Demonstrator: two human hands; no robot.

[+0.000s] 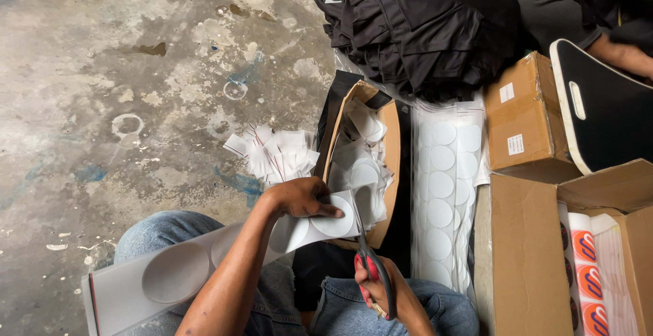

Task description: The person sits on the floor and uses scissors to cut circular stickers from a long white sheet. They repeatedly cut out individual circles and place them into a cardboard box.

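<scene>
Head view, looking straight down: much is cut off or hidden. Only the forearm of another person (622, 54) is seen at the top right edge, and the lower end of the long white strip of round sticker blanks (204, 264) runs out of the picture at the bottom left. The right hand (377, 285) is partly hidden behind the red-handled scissors (367, 254), around whose handles its fingers are closed; the thin grey blades are slightly parted at the strip's end. The left hand (303, 198) is closed on the strip, thumb on top, just beside the last round blank. The strip lies across the blue denim knees (326, 309) and ends over the shallow brown cardboard tray (391, 166).

Inside that tray, cut white paper pieces (364, 159) are piled loosely, and their exact shapes are hard to make out. On the stained grey concrete floor (136, 71), just left of the tray, a small heap of white offcuts with thin red lines (275, 152) is scattered. To the right, a flat glossy sheet of round white stickers (445, 193) is laid, with a stack of folded black garments (422, 30) above it. Brown cardboard boxes (524, 115) stand at the right; a black board with a white slot handle (602, 115) leans beside them, and rolls of orange oval stickers (585, 268) are packed in the open lower box, partly cut off.
</scene>
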